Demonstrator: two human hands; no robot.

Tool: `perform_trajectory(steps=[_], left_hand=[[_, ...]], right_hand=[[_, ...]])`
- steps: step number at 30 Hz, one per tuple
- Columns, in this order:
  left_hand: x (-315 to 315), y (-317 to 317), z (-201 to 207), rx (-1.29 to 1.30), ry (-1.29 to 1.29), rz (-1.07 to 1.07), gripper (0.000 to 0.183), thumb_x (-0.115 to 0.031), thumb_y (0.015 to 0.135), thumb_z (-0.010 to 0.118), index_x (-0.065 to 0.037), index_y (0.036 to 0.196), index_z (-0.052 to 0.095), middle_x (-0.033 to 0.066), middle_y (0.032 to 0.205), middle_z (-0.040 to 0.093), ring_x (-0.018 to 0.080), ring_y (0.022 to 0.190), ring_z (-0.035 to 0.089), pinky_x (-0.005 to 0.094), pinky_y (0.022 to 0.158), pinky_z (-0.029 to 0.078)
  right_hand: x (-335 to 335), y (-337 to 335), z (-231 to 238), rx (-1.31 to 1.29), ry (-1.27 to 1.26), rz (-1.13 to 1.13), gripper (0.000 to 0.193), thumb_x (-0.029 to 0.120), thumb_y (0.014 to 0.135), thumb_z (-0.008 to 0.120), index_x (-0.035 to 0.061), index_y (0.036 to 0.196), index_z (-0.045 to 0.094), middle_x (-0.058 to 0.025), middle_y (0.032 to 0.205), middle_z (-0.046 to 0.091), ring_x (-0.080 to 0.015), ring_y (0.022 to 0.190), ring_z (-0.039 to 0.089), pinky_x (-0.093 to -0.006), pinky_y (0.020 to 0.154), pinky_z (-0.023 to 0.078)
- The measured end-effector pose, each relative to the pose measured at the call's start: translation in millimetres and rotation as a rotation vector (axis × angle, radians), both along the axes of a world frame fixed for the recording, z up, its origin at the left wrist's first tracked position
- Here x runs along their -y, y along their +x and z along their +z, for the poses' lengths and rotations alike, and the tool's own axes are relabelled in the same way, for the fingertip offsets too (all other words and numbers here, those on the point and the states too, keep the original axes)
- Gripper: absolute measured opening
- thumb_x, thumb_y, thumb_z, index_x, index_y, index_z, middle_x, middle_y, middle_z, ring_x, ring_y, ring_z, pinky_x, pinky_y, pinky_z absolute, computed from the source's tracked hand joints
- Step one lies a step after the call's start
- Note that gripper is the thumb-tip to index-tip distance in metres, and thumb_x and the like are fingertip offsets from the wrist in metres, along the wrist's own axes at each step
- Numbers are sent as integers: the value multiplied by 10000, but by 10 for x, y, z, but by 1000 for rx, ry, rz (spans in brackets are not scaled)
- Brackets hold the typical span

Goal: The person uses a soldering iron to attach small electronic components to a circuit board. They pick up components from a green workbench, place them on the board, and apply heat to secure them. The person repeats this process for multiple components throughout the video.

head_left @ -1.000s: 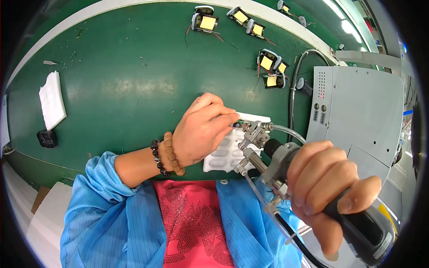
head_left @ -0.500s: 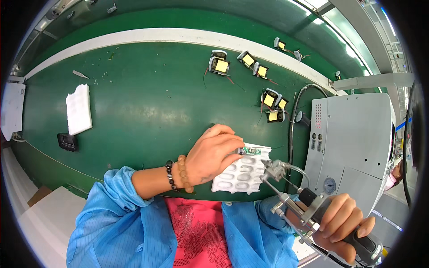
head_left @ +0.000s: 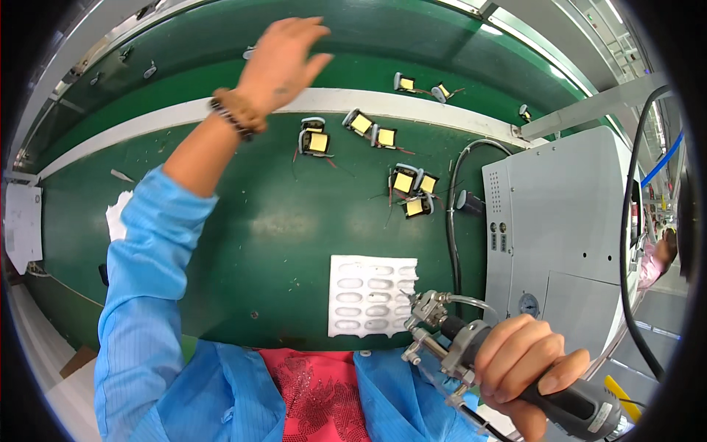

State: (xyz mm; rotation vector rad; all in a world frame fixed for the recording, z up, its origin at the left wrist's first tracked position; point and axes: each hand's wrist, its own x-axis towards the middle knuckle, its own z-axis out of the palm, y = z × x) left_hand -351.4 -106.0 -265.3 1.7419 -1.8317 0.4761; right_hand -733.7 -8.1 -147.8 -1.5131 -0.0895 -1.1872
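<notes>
My left hand reaches far forward over the green strip beyond the white rail. Its fingers are stretched out, and nothing shows in them. A small grey part lies just left of it. My right hand is wrapped round the black handle of an electric screwdriver with a metal feed head and a clear tube. The feed head hangs at the right edge of a white molded tray with rows of oval hollows. No circuit board is visible on the tray.
Black assemblies with yellow squares and thin wires lie in groups on the green table. At right stands a grey machine with a gauge, beside a black cable. A white rail crosses behind.
My left hand has left the tray and swung forward and left; the small green circuit board it touched no longer shows. My right hand still grips the screwdriver. The whole view has shifted.
</notes>
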Motion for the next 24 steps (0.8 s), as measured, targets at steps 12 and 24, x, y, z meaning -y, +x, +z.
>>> perform_trajectory(steps=[12, 24], left_hand=[[1232, -620, -510, 48, 611, -418, 360, -224, 897, 684, -56, 1201, 592, 155, 1137, 646, 363, 1066, 590, 431, 947, 479], [-861, -1027, 277, -514, 341, -532, 200, -79, 957, 569, -24, 1149, 568, 194, 939, 628, 403, 847, 611, 435, 725, 495]], right_hand=[[113, -38, -77, 49, -7, -68, 515, 420, 890, 721, 26, 1064, 440, -70, 747, 515, -165, 514, 505, -286, 434, 438], [-2, -156, -73, 6, 56, -25, 420, 335, 888, 729, 58, 1049, 459, -58, 690, 546, -166, 501, 529, -287, 444, 463]])
